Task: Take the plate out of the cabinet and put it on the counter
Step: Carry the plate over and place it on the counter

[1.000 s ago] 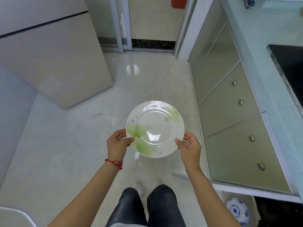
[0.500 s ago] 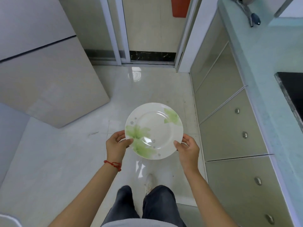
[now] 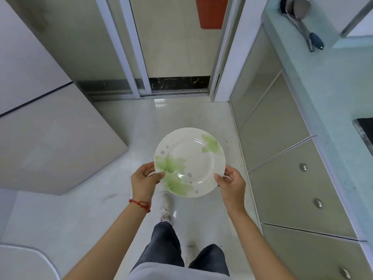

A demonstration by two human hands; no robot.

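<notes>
Glossy pale floor (image 3: 113, 209) under me; grey drawers (image 3: 290, 178) line my right, a sliding door (image 3: 177, 47) stands ahead.

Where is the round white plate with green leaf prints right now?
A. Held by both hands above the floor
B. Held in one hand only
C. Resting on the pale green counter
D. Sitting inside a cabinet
A: the round white plate with green leaf prints is gripped at its rim by the left hand and the right hand, over the pale tiled floor, clear of the pale green counter.
</notes>
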